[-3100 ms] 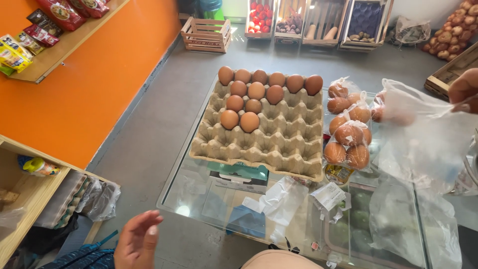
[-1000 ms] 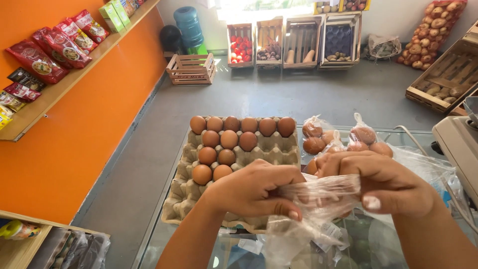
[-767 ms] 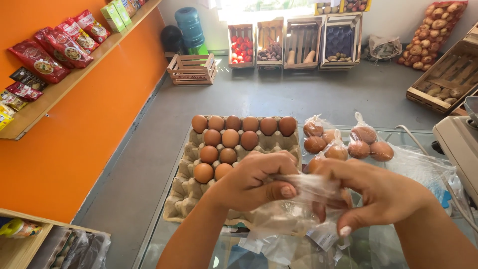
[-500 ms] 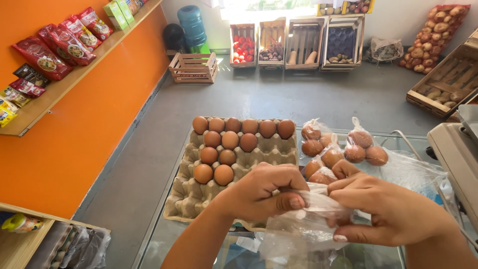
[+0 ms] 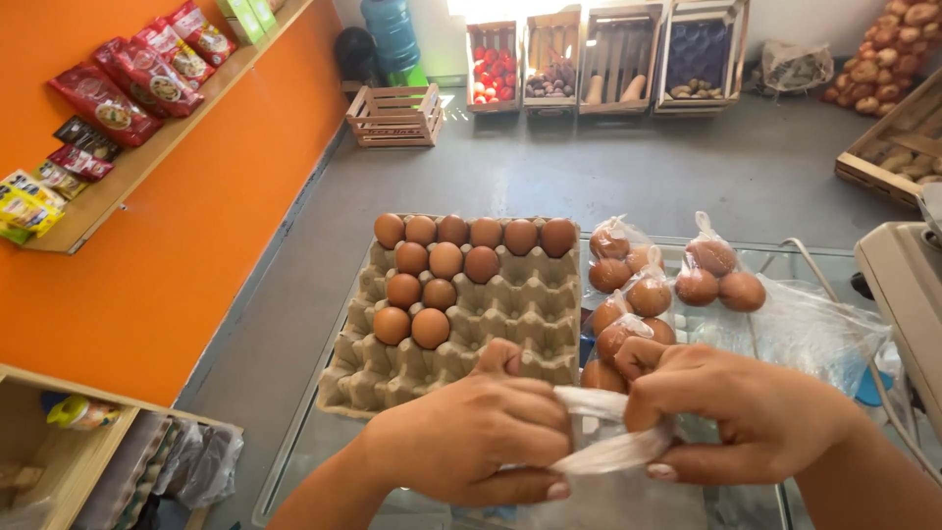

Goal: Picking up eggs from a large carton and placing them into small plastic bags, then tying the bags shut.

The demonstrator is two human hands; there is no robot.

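Both hands pinch a thin clear plastic bag [image 5: 608,432], left hand [image 5: 471,432] and right hand [image 5: 746,412] clamped on it, stretching it taut above the glass counter [image 5: 324,442] near the egg tray [image 5: 491,314].

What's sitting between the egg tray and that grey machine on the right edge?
In the head view, tied clear bags of brown eggs lie on the glass counter between the egg tray and the grey machine, plus loose clear plastic.

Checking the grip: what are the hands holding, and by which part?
Both the left hand and right hand pinch a clear plastic bag by its bunched top.
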